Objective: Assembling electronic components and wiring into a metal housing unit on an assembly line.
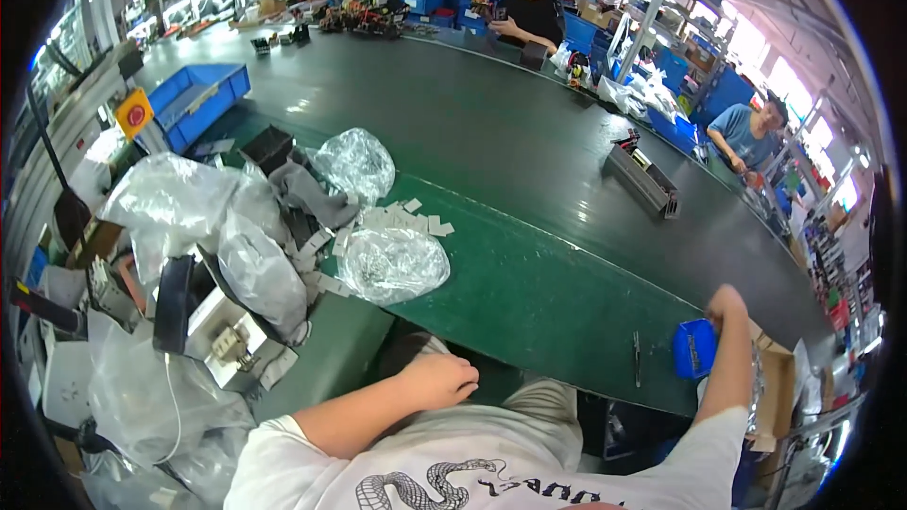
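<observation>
My left hand (439, 381) is loosely curled into a fist over my lap, at the near edge of the green work surface (529, 312). Nothing shows in it. On the right, my right hand (726, 305) bends at the wrist beside a small blue container (695, 348). Its fingers point down and away and are hidden, so I cannot tell whether they touch or hold anything. Left of the blue container lies a thin dark pen-like tool (637, 359). An open cardboard box (773, 387) stands close to my right forearm.
Clear plastic bags (392, 264), small pale cards (406, 219) and a white boxy device (231, 335) crowd the left. A dark metal housing (642, 175) sits on the black conveyor belt (491, 123). A blue bin (198, 104) stands far left. Several people work across the belt.
</observation>
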`<control>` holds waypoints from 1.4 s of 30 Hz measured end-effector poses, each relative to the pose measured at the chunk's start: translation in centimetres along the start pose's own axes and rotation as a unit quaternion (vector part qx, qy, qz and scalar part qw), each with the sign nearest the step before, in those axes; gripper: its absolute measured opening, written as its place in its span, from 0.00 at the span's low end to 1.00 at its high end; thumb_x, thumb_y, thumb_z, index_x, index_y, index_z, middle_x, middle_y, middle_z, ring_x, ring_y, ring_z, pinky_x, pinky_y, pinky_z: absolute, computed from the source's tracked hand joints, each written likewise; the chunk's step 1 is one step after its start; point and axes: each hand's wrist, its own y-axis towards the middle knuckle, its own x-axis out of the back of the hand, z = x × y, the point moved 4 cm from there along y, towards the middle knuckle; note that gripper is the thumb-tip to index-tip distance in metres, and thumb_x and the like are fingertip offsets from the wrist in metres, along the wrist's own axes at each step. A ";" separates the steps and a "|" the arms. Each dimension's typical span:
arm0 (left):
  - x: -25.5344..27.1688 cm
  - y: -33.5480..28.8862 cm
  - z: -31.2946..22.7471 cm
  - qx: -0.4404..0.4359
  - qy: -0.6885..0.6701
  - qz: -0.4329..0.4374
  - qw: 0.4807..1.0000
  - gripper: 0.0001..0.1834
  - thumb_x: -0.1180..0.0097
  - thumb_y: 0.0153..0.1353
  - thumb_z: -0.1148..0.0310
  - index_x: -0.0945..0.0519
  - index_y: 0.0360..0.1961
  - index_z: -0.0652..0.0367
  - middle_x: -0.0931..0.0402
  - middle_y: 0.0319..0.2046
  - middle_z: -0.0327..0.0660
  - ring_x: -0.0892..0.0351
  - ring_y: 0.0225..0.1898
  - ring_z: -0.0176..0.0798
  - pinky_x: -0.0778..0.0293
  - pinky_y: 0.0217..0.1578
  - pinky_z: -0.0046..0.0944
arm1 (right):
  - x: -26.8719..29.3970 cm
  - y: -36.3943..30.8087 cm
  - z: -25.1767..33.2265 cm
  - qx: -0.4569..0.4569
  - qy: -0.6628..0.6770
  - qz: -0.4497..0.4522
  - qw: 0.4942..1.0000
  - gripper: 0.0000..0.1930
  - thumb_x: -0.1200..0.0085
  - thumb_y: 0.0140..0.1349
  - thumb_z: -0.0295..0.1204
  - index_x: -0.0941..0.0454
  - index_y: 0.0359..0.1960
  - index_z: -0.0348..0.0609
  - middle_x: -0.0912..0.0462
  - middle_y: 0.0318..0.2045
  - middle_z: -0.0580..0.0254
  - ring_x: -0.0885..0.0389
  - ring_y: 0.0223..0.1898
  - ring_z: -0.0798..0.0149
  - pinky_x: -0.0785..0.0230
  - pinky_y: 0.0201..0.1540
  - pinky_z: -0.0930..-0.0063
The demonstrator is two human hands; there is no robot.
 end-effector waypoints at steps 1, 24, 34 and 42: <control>0.0 -0.1 -0.2 0.006 0.013 0.005 1.000 0.11 0.45 0.63 0.61 0.18 0.34 0.57 0.20 0.33 0.46 0.19 0.37 0.53 0.23 0.40 0.50 | 1.2 0.1 1.5 0.012 -0.004 -0.001 1.000 0.10 0.36 0.54 0.32 0.13 0.34 0.37 0.12 0.31 0.50 0.12 0.31 0.60 0.20 0.36 0.64; -1.4 -0.6 0.1 0.079 0.047 0.043 0.995 0.10 0.46 0.62 0.61 0.19 0.34 0.55 0.19 0.34 0.45 0.18 0.39 0.52 0.22 0.41 0.52 | 1.0 -12.3 9.4 -0.016 0.181 0.103 0.978 0.05 0.35 0.45 0.24 0.15 0.23 0.34 0.15 0.24 0.48 0.15 0.24 0.56 0.22 0.33 0.62; -1.2 -0.3 0.2 0.070 0.056 0.044 0.995 0.11 0.45 0.64 0.60 0.20 0.34 0.56 0.20 0.33 0.47 0.19 0.38 0.54 0.23 0.40 0.52 | -7.6 -6.1 6.4 0.186 0.168 -0.107 0.962 0.07 0.40 0.54 0.23 0.20 0.20 0.35 0.17 0.20 0.52 0.17 0.21 0.58 0.25 0.27 0.62; -1.3 0.0 0.5 0.050 0.043 0.038 0.997 0.11 0.45 0.63 0.60 0.19 0.35 0.55 0.20 0.33 0.46 0.19 0.38 0.54 0.23 0.40 0.52 | -8.7 -5.3 3.1 0.228 0.153 -0.004 0.962 0.06 0.44 0.57 0.23 0.21 0.23 0.34 0.17 0.20 0.52 0.16 0.22 0.59 0.24 0.28 0.62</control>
